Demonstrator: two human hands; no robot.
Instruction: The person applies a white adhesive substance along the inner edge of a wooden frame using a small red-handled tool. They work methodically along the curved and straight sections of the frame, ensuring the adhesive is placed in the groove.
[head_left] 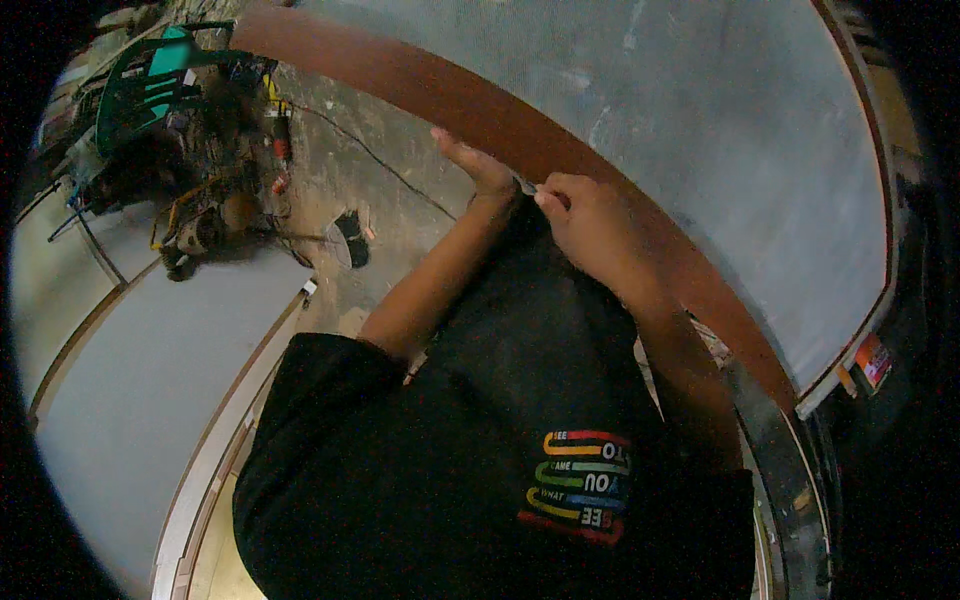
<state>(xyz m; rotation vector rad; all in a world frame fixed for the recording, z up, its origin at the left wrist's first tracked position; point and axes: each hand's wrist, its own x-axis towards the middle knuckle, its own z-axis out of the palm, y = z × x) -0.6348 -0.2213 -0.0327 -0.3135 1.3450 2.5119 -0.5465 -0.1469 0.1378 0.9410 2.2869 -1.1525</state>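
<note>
My left hand (478,168) is held out beside the brown edge strip (560,130) of a large grey-white panel (730,140), its fingers stretched out. Close to its wrist, my right hand (595,220) is closed in a pinch on a small silvery thing (529,187). The kind of that thing is too small to make out. Both hands are in front of my dark shirt (480,330), near the panel's edge.
At the far left lie a green plastic item (170,60), cables and tools in a cluttered heap. A thin cord (375,155) crosses the worn floor (330,120). Another pale panel (170,370) stands at the left. A small colourful box (873,362) sits at the right.
</note>
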